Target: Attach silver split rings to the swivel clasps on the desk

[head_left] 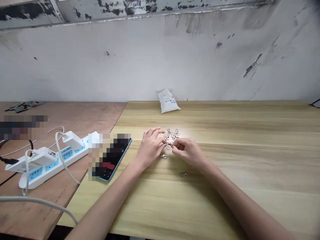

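Between my two hands is a small silver swivel clasp with a ring. My left hand pinches its left end with thumb and index finger, the other fingers raised. On the right end, my right hand closes with thumb and forefinger, its remaining fingers curled. Just beyond my fingertips lies a loose pile of similar silver clasps. One clasp rests on the wood just below my left fingertips. Another clasp lies nearer to me, below my right hand.
A white printed packet stands at the back by the wall. Left of my left arm lies a phone, partly blurred out. Farther left, a white power strip carries chargers and cables on a brown board. The wooden tabletop extends right.
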`<state>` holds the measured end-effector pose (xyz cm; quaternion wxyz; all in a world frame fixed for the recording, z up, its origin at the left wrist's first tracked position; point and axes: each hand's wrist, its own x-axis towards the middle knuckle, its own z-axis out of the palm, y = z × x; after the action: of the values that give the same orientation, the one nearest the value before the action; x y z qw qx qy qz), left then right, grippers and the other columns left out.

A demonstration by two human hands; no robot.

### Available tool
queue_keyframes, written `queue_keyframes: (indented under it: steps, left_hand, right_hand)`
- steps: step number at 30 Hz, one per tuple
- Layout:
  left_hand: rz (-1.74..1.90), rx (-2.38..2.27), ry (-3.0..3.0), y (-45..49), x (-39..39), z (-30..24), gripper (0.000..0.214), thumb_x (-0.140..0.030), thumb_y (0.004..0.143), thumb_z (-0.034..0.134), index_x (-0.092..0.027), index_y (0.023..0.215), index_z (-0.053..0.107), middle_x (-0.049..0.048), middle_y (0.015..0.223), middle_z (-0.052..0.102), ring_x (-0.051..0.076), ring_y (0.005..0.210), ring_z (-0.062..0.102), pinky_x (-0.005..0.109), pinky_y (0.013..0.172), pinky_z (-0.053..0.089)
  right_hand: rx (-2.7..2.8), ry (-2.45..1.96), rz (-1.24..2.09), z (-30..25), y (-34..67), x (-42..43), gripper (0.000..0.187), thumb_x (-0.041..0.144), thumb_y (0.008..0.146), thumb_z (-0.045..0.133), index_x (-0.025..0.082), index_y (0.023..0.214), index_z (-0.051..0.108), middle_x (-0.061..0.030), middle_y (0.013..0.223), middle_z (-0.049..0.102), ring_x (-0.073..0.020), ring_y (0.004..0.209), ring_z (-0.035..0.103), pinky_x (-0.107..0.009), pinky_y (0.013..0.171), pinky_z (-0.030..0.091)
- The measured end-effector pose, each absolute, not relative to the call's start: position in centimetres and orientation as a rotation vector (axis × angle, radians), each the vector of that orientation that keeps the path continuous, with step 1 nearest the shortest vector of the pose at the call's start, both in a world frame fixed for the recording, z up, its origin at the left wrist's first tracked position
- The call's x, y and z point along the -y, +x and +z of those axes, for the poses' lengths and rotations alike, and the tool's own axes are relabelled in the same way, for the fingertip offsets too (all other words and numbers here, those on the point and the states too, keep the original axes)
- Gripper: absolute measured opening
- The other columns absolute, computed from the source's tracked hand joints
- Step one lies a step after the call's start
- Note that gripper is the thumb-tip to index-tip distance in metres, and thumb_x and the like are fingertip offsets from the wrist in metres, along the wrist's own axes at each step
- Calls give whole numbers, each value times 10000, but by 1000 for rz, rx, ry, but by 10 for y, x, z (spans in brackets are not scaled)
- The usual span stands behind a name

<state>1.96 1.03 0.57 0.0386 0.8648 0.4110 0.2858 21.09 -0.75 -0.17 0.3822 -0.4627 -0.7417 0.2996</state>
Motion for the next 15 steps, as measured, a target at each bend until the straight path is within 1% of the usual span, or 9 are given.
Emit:
queue_keyframes:
  steps: [5, 7, 10, 12, 14, 15]
  left_hand:
    - [1046, -1132, 2204, 16, -15, 10, 82, -286, 811, 717, -212, 776, 708, 55, 1204, 647, 250, 1240, 487, 503, 1050, 388]
    - [1070, -1116, 2086, 16, -16, 12, 84, -282, 794, 729, -207, 761, 712, 62, 1201, 650, 253, 1240, 495, 513, 1059, 384]
    - [1065, -1119, 2029, 15, -17, 15, 77, -274, 784, 732, -207, 752, 711, 63, 1176, 663, 255, 1221, 515, 524, 1071, 372]
    - [1054, -1136, 2016, 13, -18, 15, 96, -293, 803, 710, -208, 761, 702, 62, 1167, 663, 251, 1204, 525, 495, 1023, 426]
    - [1025, -1154, 2020, 12, -19, 13, 137, -328, 845, 659, -207, 792, 694, 69, 1167, 655, 247, 1187, 532, 437, 919, 502]
    - [1000, -1157, 2052, 12, -19, 11, 152, -335, 865, 632, -207, 809, 692, 72, 1157, 654, 242, 1169, 540, 415, 888, 515]
  right_hand:
    - [1690, -1200, 1085, 3, 216, 7, 140, 258, 755, 555, 181, 647, 604, 16, 559, 555, -104, 488, 447, -232, 474, 323]
    - [1704, -1176, 1105, 3, 214, 8, 146, 264, 757, 561, 180, 654, 622, 15, 566, 560, -105, 499, 449, -232, 482, 326]
    - [1766, -1156, 1021, 2, 211, 10, 162, 262, 771, 556, 179, 663, 644, 17, 572, 543, -106, 523, 434, -235, 499, 319]
    - [1759, -1174, 999, 2, 211, 10, 175, 276, 789, 549, 179, 682, 648, 14, 584, 552, -108, 527, 438, -236, 503, 322]
    - [1726, -1212, 1002, 3, 214, 8, 188, 295, 801, 542, 178, 687, 634, 12, 589, 565, -105, 512, 438, -235, 496, 322]
    - [1711, -1235, 997, 4, 216, 6, 193, 303, 804, 539, 178, 684, 622, 13, 587, 569, -101, 499, 431, -234, 489, 319]
